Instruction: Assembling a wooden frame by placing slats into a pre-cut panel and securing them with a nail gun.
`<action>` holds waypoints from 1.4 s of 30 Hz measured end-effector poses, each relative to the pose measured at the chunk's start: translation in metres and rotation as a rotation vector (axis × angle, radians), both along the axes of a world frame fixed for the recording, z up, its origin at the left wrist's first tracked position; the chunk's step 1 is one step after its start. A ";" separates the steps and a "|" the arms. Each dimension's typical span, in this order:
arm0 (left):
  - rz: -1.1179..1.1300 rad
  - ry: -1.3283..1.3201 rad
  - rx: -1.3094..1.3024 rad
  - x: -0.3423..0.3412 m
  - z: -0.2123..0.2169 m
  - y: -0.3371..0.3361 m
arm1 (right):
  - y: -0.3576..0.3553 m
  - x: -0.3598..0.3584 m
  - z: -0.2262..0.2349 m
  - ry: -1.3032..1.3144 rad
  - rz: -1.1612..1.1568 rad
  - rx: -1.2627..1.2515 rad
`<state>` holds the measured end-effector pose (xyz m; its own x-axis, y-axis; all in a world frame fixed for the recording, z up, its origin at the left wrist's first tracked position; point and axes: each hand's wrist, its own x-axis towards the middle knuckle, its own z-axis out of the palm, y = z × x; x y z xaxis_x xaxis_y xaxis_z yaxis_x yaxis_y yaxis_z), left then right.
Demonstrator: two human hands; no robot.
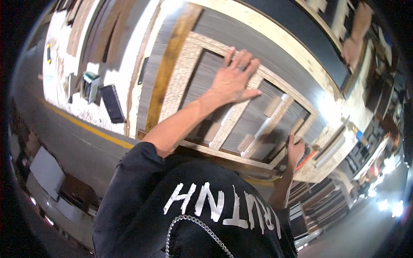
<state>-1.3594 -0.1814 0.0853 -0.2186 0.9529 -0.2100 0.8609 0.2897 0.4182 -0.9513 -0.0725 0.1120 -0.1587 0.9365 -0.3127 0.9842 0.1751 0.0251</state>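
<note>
A light wooden frame (176, 86) with several crossbars lies on a grey wood-grain panel (157, 51) in front of me. My left hand (236, 79) is spread over the frame's far rail and a crossbar, fingers stretched out and a ring on one finger. At the frame's right end, my right hand (295, 151) curls round the near corner. Its fingers are partly hidden. Small wooden blocks (272, 105) sit against the crossbars. A brown wooden strip (169, 64) runs along the frame's left side.
On the left, a dark rectangular block (112, 104) and a small box (90, 86) lie on a white-smeared board. A dark panel (297, 30) lies beyond the frame. Another person's arm (355, 45) reaches in at upper right. A red-edged tool (306, 160) lies beside my right hand.
</note>
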 end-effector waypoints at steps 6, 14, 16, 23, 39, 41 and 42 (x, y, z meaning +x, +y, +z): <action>0.079 0.051 0.145 0.004 -0.007 -0.004 | -0.034 0.049 0.028 0.209 -0.159 0.423; 0.079 0.027 0.184 0.010 -0.010 0.001 | -0.023 0.202 -0.027 0.299 -0.219 0.155; 0.086 0.067 0.196 0.009 -0.011 -0.002 | 0.001 0.171 -0.028 0.334 -0.044 0.224; 0.103 0.041 0.206 0.007 -0.008 -0.003 | 0.026 0.114 0.046 0.593 -0.424 -0.037; 0.116 0.084 0.203 0.006 -0.015 -0.004 | 0.063 -0.158 0.114 -0.024 0.221 -0.491; 0.146 0.063 0.234 0.005 -0.014 -0.005 | 0.067 -0.131 0.074 0.379 0.252 -0.496; 0.153 0.048 0.233 0.005 -0.015 -0.003 | 0.059 -0.152 0.083 0.448 0.414 -0.367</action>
